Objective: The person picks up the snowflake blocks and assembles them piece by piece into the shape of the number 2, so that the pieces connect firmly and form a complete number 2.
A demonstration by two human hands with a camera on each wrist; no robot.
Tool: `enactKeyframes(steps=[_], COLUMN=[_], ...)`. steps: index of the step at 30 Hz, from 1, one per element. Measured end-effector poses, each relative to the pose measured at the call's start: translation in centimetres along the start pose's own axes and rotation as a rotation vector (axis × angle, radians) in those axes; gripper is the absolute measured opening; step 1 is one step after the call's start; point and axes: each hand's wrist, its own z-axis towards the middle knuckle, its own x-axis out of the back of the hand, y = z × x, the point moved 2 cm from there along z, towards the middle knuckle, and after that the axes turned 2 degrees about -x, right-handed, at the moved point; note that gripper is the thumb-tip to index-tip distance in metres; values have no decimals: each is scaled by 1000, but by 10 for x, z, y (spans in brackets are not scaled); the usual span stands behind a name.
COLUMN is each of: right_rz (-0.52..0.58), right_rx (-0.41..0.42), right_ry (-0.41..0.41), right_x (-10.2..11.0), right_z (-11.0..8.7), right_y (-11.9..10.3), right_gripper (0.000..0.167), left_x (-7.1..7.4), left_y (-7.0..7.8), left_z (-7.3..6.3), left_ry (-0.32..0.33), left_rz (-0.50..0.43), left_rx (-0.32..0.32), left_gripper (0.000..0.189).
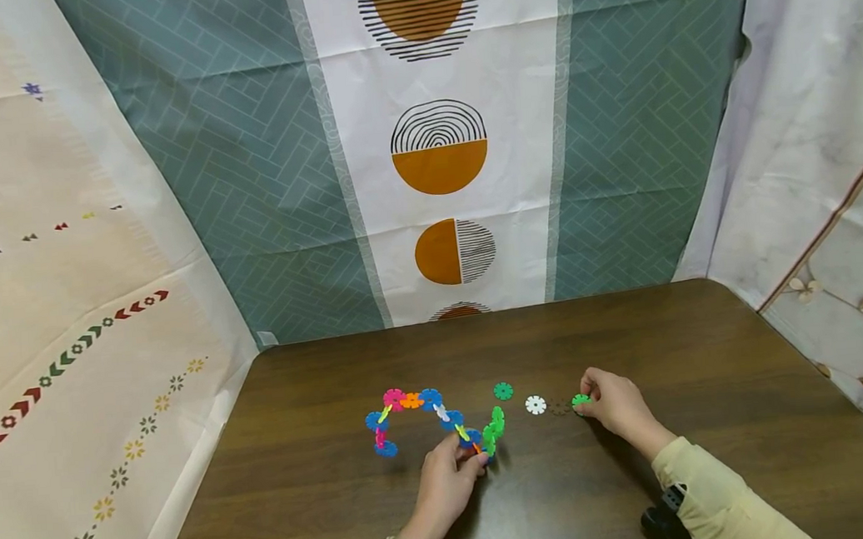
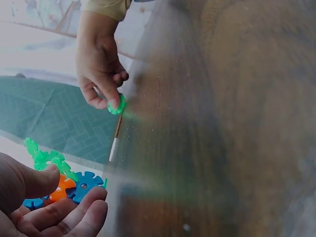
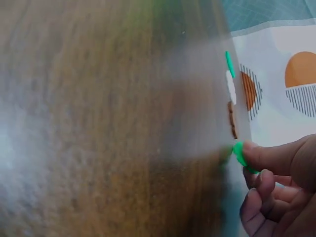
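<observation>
my left hand pinches a chain of notched plastic discs by its orange and blue pieces, near its green end; the rest curves away leftward over the table. my right thumb and fingers pinch one bright green disc by its edge, right hand just beside the brown disc. the white disc and darker green disc lie further left.

i'd expect these to be light, stiff and a bit slick, with slotted joints likelier to twist loose than snap; flat faces near a joint should give the best hold.

the wood-grain table looks smooth; patterned cloths hang around it.
</observation>
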Motion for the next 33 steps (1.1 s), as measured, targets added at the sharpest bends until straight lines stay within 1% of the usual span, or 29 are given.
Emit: enactKeyframes(steps=[3,7,12,17,20,24,26,28,33], right_rz=[93,227,283,427,483,499,489,472,420], right_rx=[-6,-11,64,102,154,249,280,311,378], right_ry=[5,-27,-46,-72,-105,-151,-159,-154,-111], right_x=[2,3,4,6,7,6,5,4,2], right_z=[-4,-9,-14,-19,-22,-26,-28,-29,-31], right_y=[-4,-16,-34,-49,-57,-66,-70,-74,-80], right_gripper=[20,15,7,9,11,12,13,13,16], left_x=[0,-1,-2,-3,-4,-5,-5,-6,-8], left_y=[-1,-2,-2,0,2,5,6,7,9], left_z=[1,1,1,0,0,0,0,0,-1], left_ry=[-9,-13,-5,-11,-21,-39,-45,-49,-59], left_rz=[3,5,4,-5,-29,-54,-53,-47,-32], left_rx=[12,15,-14,-15,-10,5,8,9,2], left_gripper=[10,10,11,11,12,11,11,12,10])
